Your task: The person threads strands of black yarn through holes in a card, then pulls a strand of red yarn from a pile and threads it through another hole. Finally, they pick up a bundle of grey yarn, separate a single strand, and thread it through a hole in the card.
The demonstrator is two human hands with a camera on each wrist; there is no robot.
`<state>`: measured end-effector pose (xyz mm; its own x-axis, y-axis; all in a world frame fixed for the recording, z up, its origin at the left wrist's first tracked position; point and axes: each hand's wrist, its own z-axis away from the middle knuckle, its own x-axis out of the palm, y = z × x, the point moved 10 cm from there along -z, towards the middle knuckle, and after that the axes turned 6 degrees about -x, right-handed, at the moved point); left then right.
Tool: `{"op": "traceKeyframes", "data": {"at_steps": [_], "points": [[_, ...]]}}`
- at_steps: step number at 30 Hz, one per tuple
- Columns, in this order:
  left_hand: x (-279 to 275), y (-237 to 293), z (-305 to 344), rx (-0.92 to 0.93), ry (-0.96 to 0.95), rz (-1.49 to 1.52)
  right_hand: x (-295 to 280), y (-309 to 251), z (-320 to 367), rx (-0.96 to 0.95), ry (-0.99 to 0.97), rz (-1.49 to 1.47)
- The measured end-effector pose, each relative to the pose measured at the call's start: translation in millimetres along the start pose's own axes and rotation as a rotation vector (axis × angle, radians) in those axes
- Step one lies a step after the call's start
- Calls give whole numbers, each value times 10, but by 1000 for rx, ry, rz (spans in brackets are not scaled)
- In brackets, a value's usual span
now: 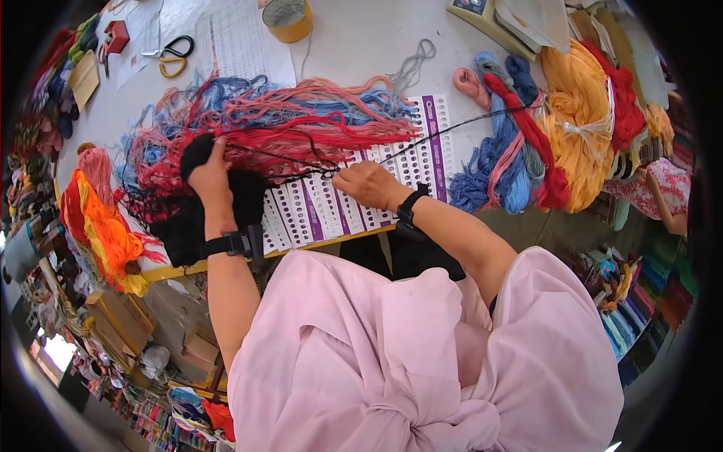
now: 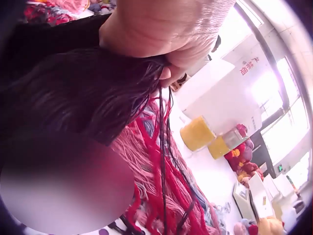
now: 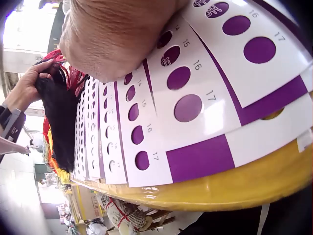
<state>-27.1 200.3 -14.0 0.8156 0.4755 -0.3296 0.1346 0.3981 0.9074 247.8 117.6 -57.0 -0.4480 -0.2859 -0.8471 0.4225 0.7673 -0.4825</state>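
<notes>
My left hand (image 1: 212, 177) grips a thick black skein of thread (image 2: 73, 93) at the table's left side. Several black strands (image 2: 164, 147) hang from its fingers in the left wrist view. My right hand (image 1: 367, 184) has its fingers curled at a small tangle of black thread (image 1: 325, 172) and pinches it over the punched cards. One black thread (image 1: 444, 134) runs from there toward the upper right. Red, pink and blue loose threads (image 1: 301, 113) spread just beyond both hands. White and purple punched cards (image 3: 200, 103), numbered beside their holes, lie under the right hand.
Blue, red and yellow skeins (image 1: 576, 128) are heaped at the right, orange ones (image 1: 113, 230) at the left edge. Scissors (image 1: 175, 56), a roll of tape (image 1: 288, 21) and printed sheets (image 1: 241, 45) lie at the back. The yellow table edge (image 3: 234, 186) runs close before the body.
</notes>
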Motion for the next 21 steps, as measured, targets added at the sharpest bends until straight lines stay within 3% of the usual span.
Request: {"op": "traceKeyframes", "data": {"at_steps": [7, 10, 13, 16, 18, 21], "points": [[-852, -204, -787, -209, 265, 268, 15, -8, 6, -10, -12, 9], [-1176, -95, -897, -175, 331, 133, 12, 5, 2, -16, -8, 13], [-1228, 39, -777, -222, 217, 30, 27, -5, 15, -3, -16, -13], [-976, 272, -75, -482, 35, 321, -38, 104, 12, 89, -27, -88], [-655, 392, 420, -544, -412, 854, -145, 167, 50, 222, -40, -165], [-273, 749, 1368, -412, -657, 941, -702, 373, 187, 430, 160, -349]]}}
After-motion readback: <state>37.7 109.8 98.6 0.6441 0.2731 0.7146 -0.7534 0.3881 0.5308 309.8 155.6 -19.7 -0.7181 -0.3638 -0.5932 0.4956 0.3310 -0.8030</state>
